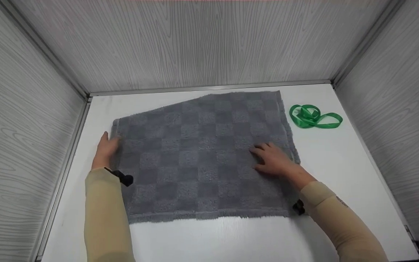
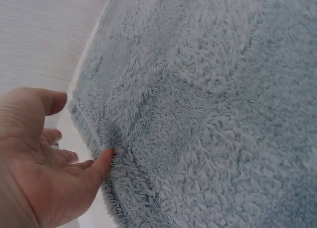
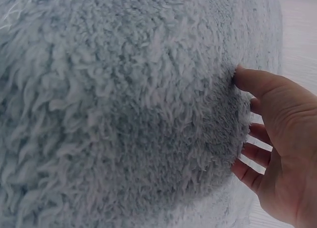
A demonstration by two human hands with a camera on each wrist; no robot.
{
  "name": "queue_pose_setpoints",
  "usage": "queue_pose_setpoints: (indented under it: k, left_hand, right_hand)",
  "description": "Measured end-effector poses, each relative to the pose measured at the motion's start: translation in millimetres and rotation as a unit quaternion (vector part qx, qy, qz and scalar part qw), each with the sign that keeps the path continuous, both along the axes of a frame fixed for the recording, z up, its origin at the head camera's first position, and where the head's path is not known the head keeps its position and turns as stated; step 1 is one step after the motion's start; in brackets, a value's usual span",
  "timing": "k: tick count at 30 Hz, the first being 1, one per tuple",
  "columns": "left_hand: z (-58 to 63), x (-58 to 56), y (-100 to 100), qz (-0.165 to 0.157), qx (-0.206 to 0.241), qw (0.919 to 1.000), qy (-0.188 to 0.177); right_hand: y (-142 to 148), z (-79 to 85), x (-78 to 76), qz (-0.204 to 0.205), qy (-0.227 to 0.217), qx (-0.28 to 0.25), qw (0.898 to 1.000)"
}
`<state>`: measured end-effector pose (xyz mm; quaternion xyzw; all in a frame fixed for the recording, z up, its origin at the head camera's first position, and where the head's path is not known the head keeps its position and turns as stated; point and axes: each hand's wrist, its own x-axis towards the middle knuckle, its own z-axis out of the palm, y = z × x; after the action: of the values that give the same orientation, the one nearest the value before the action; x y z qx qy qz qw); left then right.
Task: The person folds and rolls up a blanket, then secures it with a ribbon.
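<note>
A grey checkered plush towel (image 1: pixel 198 156) lies spread on the white table, its far left corner slanting inward and its near edge frayed. My left hand (image 1: pixel 107 148) is at the towel's left edge. Up close in the left wrist view, one digit of the left hand (image 2: pixel 44 163) touches the pile while the other fingers stay off the fabric. Over the right part of the towel, my right hand (image 1: pixel 273 160) rests with fingers spread. The fingertips of the right hand (image 3: pixel 285 149) meet the pile in the right wrist view; neither hand grips a fold.
A loosely coiled green ribbon (image 1: pixel 328 125) lies on the table to the right of the towel. Wood-grain panels enclose the white table (image 1: pixel 216 240) at the back (image 1: pixel 209 43), left (image 1: pixel 20 127) and right (image 1: pixel 387 109).
</note>
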<state>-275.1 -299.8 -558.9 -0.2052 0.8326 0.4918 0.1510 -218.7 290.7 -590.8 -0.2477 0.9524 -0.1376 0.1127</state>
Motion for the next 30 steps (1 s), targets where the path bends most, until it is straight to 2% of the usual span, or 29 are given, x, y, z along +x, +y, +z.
queue_pose_setpoints:
  k: [8,10,14,18,21,23,26,28,30]
  left_hand:
    - [-6.4,1.6,-5.3,0.047,0.014,0.9986,-0.019]
    - [-6.2,2.2,-3.5,0.043,0.011,0.9988,-0.022]
    - [-2.5,2.2,3.5,0.004,-0.013,0.9997,-0.019]
    - [3.7,1.7,12.0,-0.065,-0.05,0.9966,0.01]
    - [9.9,1.0,18.3,-0.123,-0.062,0.9897,0.038]
    - [15.7,1.1,24.3,-0.15,-0.035,0.9873,0.038]
    - [19.3,0.3,32.2,-0.166,0.025,0.9857,0.002]
    - [18.2,-0.2,37.7,-0.159,0.059,0.9852,-0.027]
    - [12.6,-2.0,41.0,-0.147,0.069,0.9859,-0.04]
  right_hand:
    - [-1.3,-3.2,-1.0,0.002,-0.005,0.004,1.0]
    - [-1.5,-2.0,-1.2,0.004,-0.004,0.005,1.0]
    - [-0.8,0.1,-1.0,0.007,0.0,0.006,1.0]
    - [-0.9,1.9,-0.7,0.004,-0.005,0.002,1.0]
    - [-0.6,2.6,0.3,0.002,-0.007,0.0,1.0]
    - [0.2,2.4,0.7,0.002,-0.007,0.001,1.0]
    - [1.2,2.6,0.5,0.001,-0.012,0.004,1.0]
    - [1.7,2.3,0.3,0.001,-0.014,0.007,1.0]
    - [1.7,1.8,0.4,-0.001,-0.02,0.007,1.0]
